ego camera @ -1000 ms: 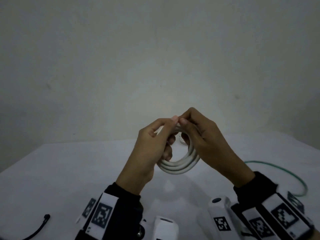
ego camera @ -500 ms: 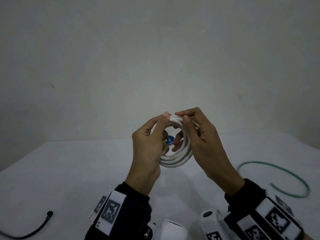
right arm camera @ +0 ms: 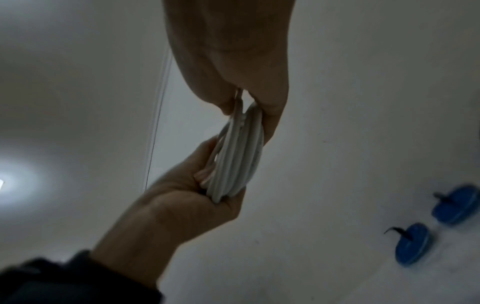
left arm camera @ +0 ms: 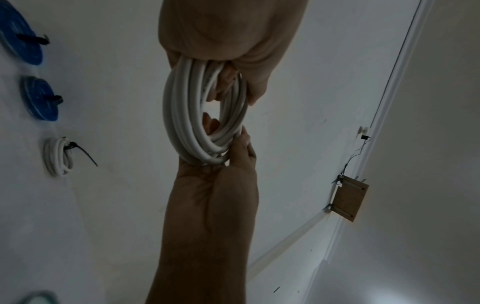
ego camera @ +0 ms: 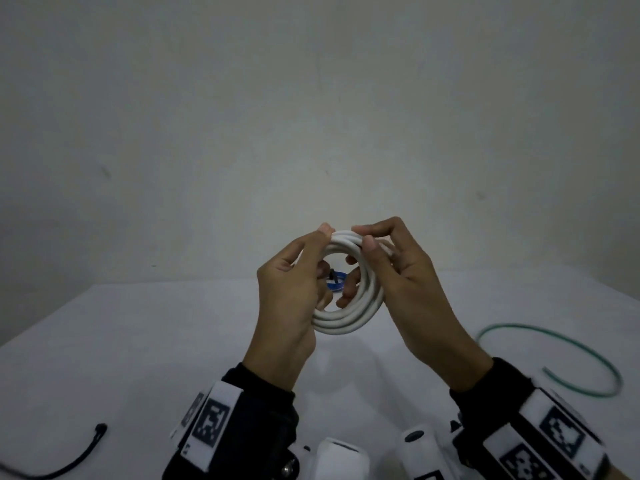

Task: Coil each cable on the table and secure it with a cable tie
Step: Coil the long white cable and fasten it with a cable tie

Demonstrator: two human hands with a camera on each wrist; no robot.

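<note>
A white cable coil (ego camera: pixel 346 320) of several loops is held upright in the air above the table. My left hand (ego camera: pixel 322 258) grips its left side, thumb on the top and fingers curled through the ring. My right hand (ego camera: pixel 363 237) pinches the top right of the loops between thumb and forefinger. The left wrist view shows the coil (left arm camera: pixel 205 115) between my left hand (left arm camera: pixel 228 51) above and my right hand (left arm camera: pixel 233 156) below. I see no tie on this coil. A black cable tie (ego camera: pixel 79 455) lies at the table's near left.
A loose green cable (ego camera: pixel 554 358) curves on the white table (ego camera: pixel 138 358) at the right. Two blue coils (left arm camera: pixel 39 98) (left arm camera: pixel 15 35) and a small white coil (left arm camera: pixel 58 156), each with a black tie, lie further back. A wall stands behind the table.
Both hands have lifted the coil a little. The fingertips that met at its top now sit slightly apart, and a blue coil shows through the ring.
</note>
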